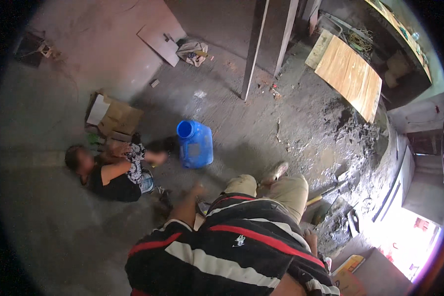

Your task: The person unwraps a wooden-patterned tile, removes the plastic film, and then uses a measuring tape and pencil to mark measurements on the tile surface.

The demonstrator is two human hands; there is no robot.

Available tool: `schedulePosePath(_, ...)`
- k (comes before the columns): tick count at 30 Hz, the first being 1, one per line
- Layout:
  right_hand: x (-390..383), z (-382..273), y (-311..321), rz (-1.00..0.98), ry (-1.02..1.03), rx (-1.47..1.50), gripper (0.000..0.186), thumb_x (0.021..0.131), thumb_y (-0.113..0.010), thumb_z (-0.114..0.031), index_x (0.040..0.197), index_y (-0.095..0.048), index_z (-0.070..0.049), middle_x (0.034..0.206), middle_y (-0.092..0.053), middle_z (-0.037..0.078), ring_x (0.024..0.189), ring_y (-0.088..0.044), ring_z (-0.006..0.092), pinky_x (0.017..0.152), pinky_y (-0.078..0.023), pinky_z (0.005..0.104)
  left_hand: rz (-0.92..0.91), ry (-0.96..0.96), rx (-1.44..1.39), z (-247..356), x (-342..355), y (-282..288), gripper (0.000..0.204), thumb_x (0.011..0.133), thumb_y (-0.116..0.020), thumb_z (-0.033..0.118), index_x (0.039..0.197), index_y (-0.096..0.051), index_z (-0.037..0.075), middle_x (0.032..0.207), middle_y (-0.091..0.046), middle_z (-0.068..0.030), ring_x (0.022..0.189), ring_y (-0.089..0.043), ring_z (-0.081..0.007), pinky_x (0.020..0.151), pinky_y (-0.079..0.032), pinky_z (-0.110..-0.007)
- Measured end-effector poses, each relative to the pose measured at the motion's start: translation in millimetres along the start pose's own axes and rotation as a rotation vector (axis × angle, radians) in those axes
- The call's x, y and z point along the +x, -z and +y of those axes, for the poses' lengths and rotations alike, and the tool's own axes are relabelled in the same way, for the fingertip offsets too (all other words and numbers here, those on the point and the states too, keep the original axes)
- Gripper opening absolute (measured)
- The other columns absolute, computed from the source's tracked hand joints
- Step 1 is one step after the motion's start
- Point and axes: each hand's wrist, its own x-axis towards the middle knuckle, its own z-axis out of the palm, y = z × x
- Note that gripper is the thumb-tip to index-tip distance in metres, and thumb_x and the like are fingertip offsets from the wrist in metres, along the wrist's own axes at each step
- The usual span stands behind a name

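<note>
Striped shirt [241, 237] nearest, filling the lower middle; pale trousers [290, 195] beyond it. Hands well apart: left hand [198, 190] out past the left knee, right hand [310, 240] low, by the shirt's right edge. Cannot tell whether either grips anything; fingers too small and blurred. Blue jug [197, 149], uncapped, on the floor [227, 116] ahead of the left hand, apart from it. Yellow stick [314, 200] near the right knee.

Progress, my reading: partway. Floor around the jug fairly even; grey mud [325, 153] at right wet, lumpy, seemingly still unfinished. Nothing shows how much remains.

Hard to make out: jug's contents; whatever lies below the left forearm, mostly behind the shirt; the seated person's [122, 183] hands, blurred; doorway [402, 241] at right, washed out by glare.
</note>
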Motion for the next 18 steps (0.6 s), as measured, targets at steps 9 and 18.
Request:
schedulePosePath(9,167.0,-89.0,94.1,-0.032,-0.132,-0.024,0.033,0.093,-0.06,-0.031,0.098,-0.065,0.001,0.078,-0.064,0.009,0.063,-0.063,0.0172,0.053,-0.052,0.0325,0.183,-0.139,-0.268,158.7,76.1,26.0,0.053,0.083,-0.062,0.034,0.123,-0.064,0.001,0.121,-0.065,-0.0224,0.111,-0.063,-0.0336,0.098,-0.048,-0.039)
schedulePosePath(18,309.2,-183.4,215.9,0.05,-0.123,0.213,0.031,0.09,-0.06,-0.028,0.1,-0.068,0.0,0.083,-0.069,0.012,0.066,-0.067,0.0189,0.056,-0.053,0.0333,0.2,-0.404,0.15,424.7,104.5,148.1,0.048,0.091,-0.062,0.026,0.134,-0.057,0.005,0.111,-0.068,-0.0155,0.095,-0.066,-0.0233,0.084,-0.053,-0.037)
